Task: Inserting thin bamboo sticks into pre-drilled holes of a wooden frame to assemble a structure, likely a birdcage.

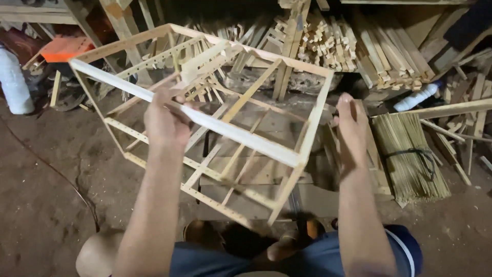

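While it hangs tilted in mid-frame above the dirt floor (46,205), the pale open box frame of thin wooden slats (205,120) is held up by both hands. The left hand (166,123) is closed around its near top rail, and the right hand (351,128) lies flat and open-fingered against the frame's right corner post. A tied bundle of thin bamboo sticks (410,159) lies at right, with stacked wooden slats (359,51) along the top.

One wooden frame (205,123), two hands — left (166,123), right (351,128) — two white bottles (13,82) (416,97)

Dim warm light from above, deep shadows behind, soft overall blur, slight edge distortion
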